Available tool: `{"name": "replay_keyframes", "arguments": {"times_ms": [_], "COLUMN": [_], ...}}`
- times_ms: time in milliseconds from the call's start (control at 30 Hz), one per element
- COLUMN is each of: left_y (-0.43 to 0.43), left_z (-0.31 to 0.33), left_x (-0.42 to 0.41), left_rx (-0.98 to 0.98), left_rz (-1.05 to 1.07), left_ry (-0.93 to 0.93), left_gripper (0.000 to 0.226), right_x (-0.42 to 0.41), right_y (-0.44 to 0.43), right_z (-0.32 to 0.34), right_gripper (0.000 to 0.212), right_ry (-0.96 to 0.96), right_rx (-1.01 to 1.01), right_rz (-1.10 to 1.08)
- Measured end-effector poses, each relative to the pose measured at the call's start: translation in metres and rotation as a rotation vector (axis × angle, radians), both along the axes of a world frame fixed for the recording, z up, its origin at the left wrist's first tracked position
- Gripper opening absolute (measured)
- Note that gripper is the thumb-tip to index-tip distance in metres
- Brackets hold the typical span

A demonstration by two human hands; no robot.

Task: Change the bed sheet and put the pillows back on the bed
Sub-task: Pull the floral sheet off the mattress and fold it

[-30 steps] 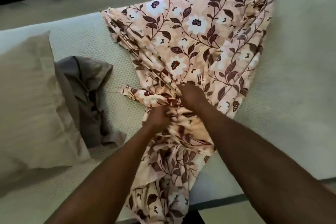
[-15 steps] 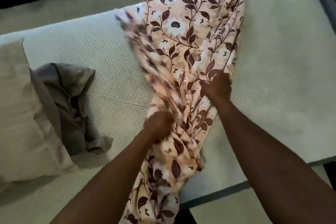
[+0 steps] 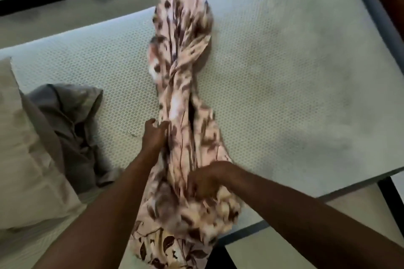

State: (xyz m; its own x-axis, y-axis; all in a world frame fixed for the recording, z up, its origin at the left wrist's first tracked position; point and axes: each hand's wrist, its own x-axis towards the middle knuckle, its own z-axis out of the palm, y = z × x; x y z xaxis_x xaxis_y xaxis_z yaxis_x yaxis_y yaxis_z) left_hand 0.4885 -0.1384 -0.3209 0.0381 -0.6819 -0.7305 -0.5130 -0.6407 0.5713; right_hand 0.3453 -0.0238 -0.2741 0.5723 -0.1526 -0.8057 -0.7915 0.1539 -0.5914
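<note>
**Inspector:** Item one, the floral sheet (image 3: 181,61). It lies bunched and twisted into one long rope across the bare mattress (image 3: 284,72), running from the mattress's far edge to its near edge. The tail of it spills over the near edge towards the person.

**Clerk:** And the hands?

**Inspector:** The right hand (image 3: 206,181) is at the mattress's near edge, with its fingers curled tight into a gather of the sheet. The left hand (image 3: 154,137) is further in on the mattress, against the rope's left flank. Its fingers reach into a fold, but blur prevents me from saying whether they grasp it or merely touch it.

**Clerk:** Why is it held like that?

**Inspector:** In my judgement the two hands are spaced along the bundle so the cloth can be drawn or shaken out. The sheet is not yet spread over the mattress.

**Clerk:** The pillows?

**Inspector:** One pillow (image 3: 24,170) sits at the mattress's left end, with a crumpled grey cloth (image 3: 67,124) touching its inner side. I judge they were parked there to keep the middle free for the sheet.

**Clerk:** What could you not verify?

**Inspector:** The sheet's corners and hems are lost inside the twist, and its print is smeared by motion. The pillow runs out of view at the left. I cannot tell whether the grey cloth is a pillowcase, and no second pillow is visible.
</note>
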Motion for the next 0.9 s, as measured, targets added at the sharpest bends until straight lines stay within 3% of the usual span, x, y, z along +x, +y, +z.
{"name": "replay_keyframes", "arguments": {"times_ms": [33, 100, 167, 233, 300, 367, 433, 500, 600, 700, 800, 900], "left_y": [0.001, 0.010, 0.021, 0.039, 0.058, 0.068, 0.072, 0.082, 0.115, 0.157, 0.182, 0.187], "left_z": [0.006, 0.021, 0.028, 0.033, 0.035, 0.036, 0.032, 0.024, 0.021, 0.021, 0.010, 0.003], "left_x": [-0.006, -0.021, -0.035, -0.040, -0.031, -0.012, 0.019, 0.054, 0.097, 0.118, 0.112, 0.107], "left_rx": [-0.031, -0.133, -0.157, -0.022, -0.006, -0.117, -0.212, -0.142, 0.049, 0.198, 0.355, 0.389], "left_rz": [-0.061, -0.354, -0.714, -1.066, -1.199, -0.901, -0.563, -0.481, -0.323, -0.171, -0.058, 0.159], "left_ry": [-0.026, -0.091, -0.156, -0.147, -0.098, -0.058, -0.201, -0.351, -0.379, -0.433, -0.404, -0.070], "left_gripper": [0.076, 0.063, 0.046, 0.037, 0.038, 0.039, 0.046, 0.072, 0.114, 0.122, 0.104, 0.091], "right_x": [0.002, -0.013, -0.045, -0.076, -0.098, -0.104, -0.096, -0.080, -0.053, -0.012, 0.034, 0.056], "right_y": [0.002, -0.008, -0.029, -0.056, -0.076, -0.083, -0.071, -0.038, 0.026, 0.103, 0.153, 0.143], "right_z": [0.008, 0.018, 0.020, 0.013, 0.008, -0.006, -0.024, -0.044, -0.054, -0.042, -0.042, -0.036], "right_gripper": [0.032, 0.036, 0.028, 0.021, 0.038, 0.064, 0.073, 0.096, 0.114, 0.142, 0.134, 0.100], "right_ry": [-0.015, -0.069, -0.043, 0.138, 0.329, 0.401, 0.384, 0.344, 0.432, 0.662, 0.687, 0.565], "right_rx": [0.074, 0.062, -0.139, -0.485, -0.623, -0.555, -0.469, -0.470, -0.548, -0.413, -0.225, -0.082], "right_rz": [0.099, 0.011, -0.436, -0.910, -1.167, -1.045, -0.811, -0.694, -0.985, -1.416, -1.454, -1.554]}}
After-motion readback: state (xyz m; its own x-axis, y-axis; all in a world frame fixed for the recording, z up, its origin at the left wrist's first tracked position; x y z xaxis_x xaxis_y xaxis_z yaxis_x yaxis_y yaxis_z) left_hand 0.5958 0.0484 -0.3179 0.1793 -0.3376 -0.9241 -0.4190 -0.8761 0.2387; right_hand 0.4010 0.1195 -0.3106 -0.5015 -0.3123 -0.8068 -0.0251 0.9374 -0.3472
